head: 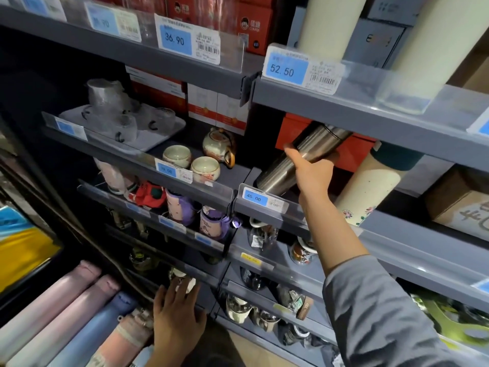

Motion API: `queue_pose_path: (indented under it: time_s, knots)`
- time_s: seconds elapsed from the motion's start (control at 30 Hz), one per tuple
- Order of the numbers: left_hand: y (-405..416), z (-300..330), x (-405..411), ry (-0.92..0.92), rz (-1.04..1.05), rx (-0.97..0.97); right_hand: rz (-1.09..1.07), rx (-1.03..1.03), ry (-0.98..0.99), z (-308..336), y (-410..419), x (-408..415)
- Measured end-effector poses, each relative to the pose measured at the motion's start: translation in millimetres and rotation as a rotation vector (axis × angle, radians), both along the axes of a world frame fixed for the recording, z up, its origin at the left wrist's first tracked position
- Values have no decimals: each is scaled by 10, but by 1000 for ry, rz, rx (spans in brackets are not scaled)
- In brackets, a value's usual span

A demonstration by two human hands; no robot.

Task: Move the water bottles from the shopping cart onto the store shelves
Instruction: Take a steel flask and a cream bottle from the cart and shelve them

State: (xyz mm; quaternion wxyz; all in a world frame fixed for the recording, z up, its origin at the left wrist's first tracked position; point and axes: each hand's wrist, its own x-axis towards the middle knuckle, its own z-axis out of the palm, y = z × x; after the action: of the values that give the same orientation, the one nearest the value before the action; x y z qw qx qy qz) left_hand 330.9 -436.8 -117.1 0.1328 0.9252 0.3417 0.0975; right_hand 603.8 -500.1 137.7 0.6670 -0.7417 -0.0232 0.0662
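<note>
My right hand [312, 168] grips a steel water bottle [304, 154] around its middle. The bottle tilts, its base just behind the shelf lip with the 45.00 price tag [255, 198] and its top reaching under the shelf above. My left hand [177, 311] hangs lower left, fingers spread and relaxed, holding nothing, just over the edge of the cart. Several pink and blue bottles [79, 313] lie side by side in the cart at the bottom left.
A cream bottle with a dark lid [370, 186] leans on the same shelf to the right of the steel one. Red boxes [352, 152] stand behind. A teapot and cups [201, 157] sit on the shelf to the left. Lower shelves hold mugs and small bottles.
</note>
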Motion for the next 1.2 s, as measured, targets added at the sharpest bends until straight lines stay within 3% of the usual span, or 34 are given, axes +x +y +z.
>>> queue_pose_path:
  time_s: [0.17,0.43,1.2]
  knots:
    - [0,-15,6,6,-14,32,59,-214,-123,21,47,-15]
    - [-11,-20,4,10,0,87,101,-366,-303,-61,81,-90]
    - [-17,45,-2,28,8,50,176,-419,-420,-194,-102,-225]
